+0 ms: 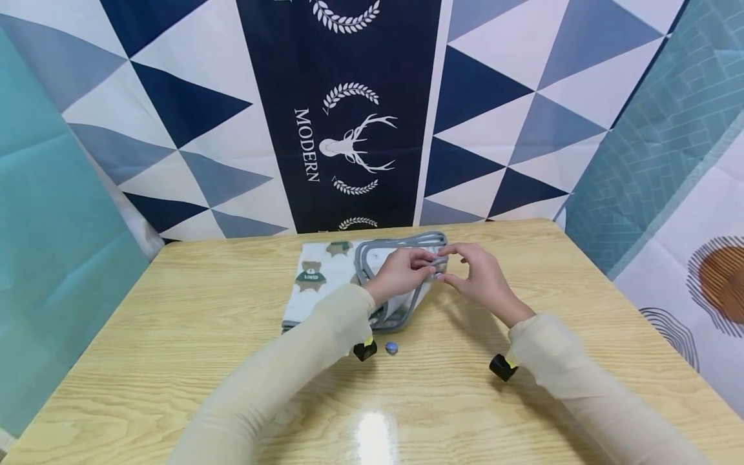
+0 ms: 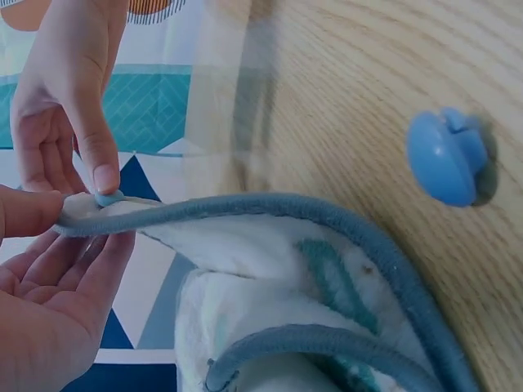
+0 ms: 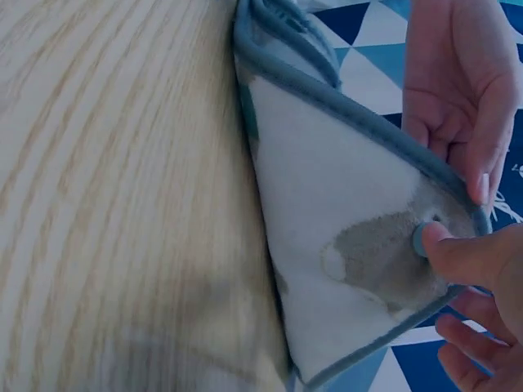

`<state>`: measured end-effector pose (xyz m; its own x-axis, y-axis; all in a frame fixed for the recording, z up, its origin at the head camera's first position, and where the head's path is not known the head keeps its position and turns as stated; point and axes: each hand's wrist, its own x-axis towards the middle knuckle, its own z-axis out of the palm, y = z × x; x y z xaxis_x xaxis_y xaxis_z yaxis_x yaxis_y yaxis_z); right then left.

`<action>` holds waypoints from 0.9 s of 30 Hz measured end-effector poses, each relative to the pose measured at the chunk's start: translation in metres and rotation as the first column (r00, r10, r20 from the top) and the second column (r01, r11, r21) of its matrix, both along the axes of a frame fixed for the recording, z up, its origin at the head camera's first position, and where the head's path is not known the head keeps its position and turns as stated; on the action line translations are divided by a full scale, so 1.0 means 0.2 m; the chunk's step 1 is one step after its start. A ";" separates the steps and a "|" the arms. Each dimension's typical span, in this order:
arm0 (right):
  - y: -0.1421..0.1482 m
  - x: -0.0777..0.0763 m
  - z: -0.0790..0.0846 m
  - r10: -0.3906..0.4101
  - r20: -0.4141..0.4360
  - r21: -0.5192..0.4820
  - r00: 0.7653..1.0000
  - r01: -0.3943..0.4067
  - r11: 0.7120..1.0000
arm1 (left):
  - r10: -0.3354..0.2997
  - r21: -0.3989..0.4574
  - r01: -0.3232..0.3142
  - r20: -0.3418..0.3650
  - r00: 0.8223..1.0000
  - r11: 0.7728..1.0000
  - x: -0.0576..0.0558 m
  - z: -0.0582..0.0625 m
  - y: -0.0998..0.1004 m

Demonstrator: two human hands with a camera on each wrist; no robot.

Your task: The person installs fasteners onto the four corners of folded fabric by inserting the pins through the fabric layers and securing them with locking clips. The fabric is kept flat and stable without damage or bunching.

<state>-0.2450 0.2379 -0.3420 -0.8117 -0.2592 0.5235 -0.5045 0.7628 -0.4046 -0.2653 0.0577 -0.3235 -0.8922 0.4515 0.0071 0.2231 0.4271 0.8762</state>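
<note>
The blanket lies folded on the desk, close to the middle of the far edge, its near right corner lifted off the wood. A blue clip sits against that corner; a thumb covers most of it, so its full shape cannot be made out.

Both hands are closed down at the corner. The left hand pinches the grey edging between thumb and fingers. The right hand presses its thumb on the clip, with its fingers curled behind the cloth; their tips are hidden there.

A second clip rests on the desk just beside the blanket's near edge, well in from the desk's side edges. The left hand and its sleeve hide part of the blanket. Black wrist cameras hang below the cuffs. The desk's near edge is cut off from the head view. Beyond the far edge hangs a patterned cloth.
</note>
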 end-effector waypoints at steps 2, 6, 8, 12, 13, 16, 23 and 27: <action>0.00 0.00 0.00 -0.004 -0.003 0.012 1.000 0.004 1.000 | -0.022 -0.001 0.022 -0.022 1.000 1.000 0.01 0.00 -0.01; 0.00 0.00 -0.01 -0.030 -0.019 0.013 0.999 0.030 0.999 | -0.048 -0.013 0.047 -0.118 0.992 0.999 0.04 -0.01 -0.06; 0.00 0.00 -0.02 -0.032 -0.029 0.016 0.999 0.033 0.999 | -0.054 -0.044 0.047 -0.179 0.982 0.998 0.06 -0.01 -0.10; 0.03 -0.01 -0.04 -0.010 -0.046 0.022 0.999 0.011 1.000 | -0.150 -0.210 0.092 -0.282 0.947 0.973 0.15 -0.02 -0.19; 0.03 -0.01 -0.05 -0.001 -0.049 0.029 0.999 0.002 1.000 | -0.200 -0.278 0.118 -0.288 0.936 0.953 0.17 -0.03 -0.21; 0.05 -0.01 -0.05 0.022 -0.075 0.060 0.997 -0.018 0.998 | -0.362 -0.471 0.193 -0.299 0.883 0.861 0.24 -0.06 -0.26; 0.08 -0.01 -0.07 0.095 -0.146 0.106 0.985 -0.080 0.991 | -0.493 -0.656 0.185 -0.321 0.809 0.731 0.32 -0.13 -0.29; 0.09 -0.01 -0.08 0.138 -0.159 0.133 0.978 -0.118 0.984 | -0.497 -0.636 0.204 -0.322 0.806 0.744 0.32 -0.13 -0.28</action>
